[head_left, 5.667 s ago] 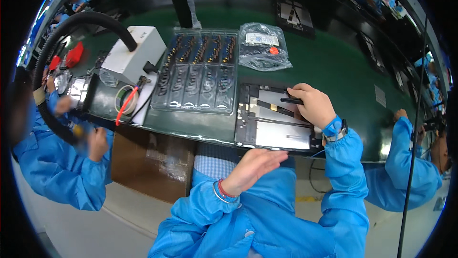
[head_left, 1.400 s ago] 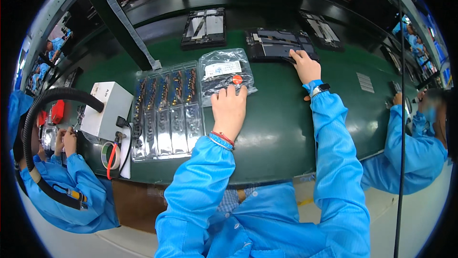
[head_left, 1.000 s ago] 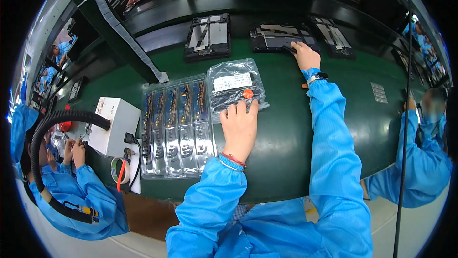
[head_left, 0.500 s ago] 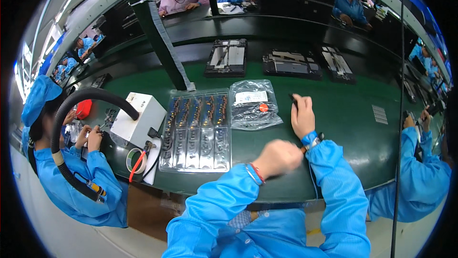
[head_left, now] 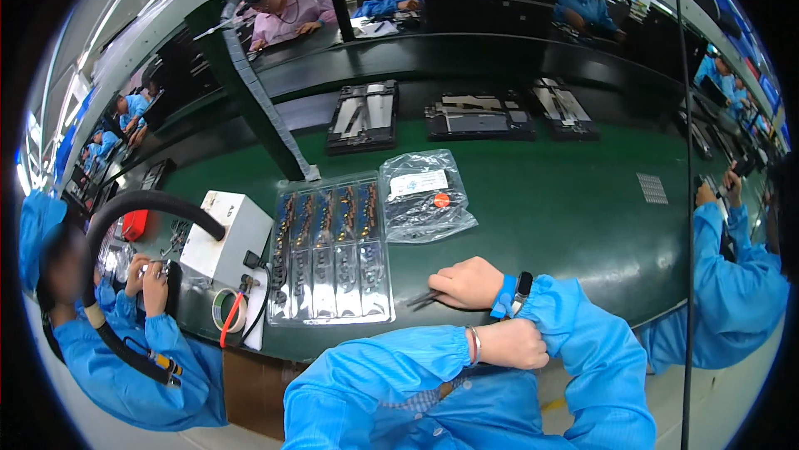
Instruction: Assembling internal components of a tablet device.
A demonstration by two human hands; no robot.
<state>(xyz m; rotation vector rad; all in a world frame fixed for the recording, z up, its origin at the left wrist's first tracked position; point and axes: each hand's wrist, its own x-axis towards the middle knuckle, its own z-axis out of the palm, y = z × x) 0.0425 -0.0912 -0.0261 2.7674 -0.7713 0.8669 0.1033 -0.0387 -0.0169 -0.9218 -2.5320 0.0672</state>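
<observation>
Tweezers (head_left: 423,299) pinched in right hand (head_left: 468,282), tips poking leftward, now nearer bench (head_left: 574,217) front edge; can't tell left hand's (head_left: 513,344) grip lol

A green-topped bench (head_left: 566,225) extends around and beyond the grip of the right hand (head_left: 464,284); left of the grip lies a clear tray (head_left: 381,314) filled with small parts; beyond the grip lies a clear plastic bag (head_left: 426,229); farther off, three opened flat devices (head_left: 480,121) lie apart; well left sit a white box (head_left: 223,242) and a tape roll (head_left: 241,317); far right lies a pale gridded sheet (head_left: 652,188).
</observation>
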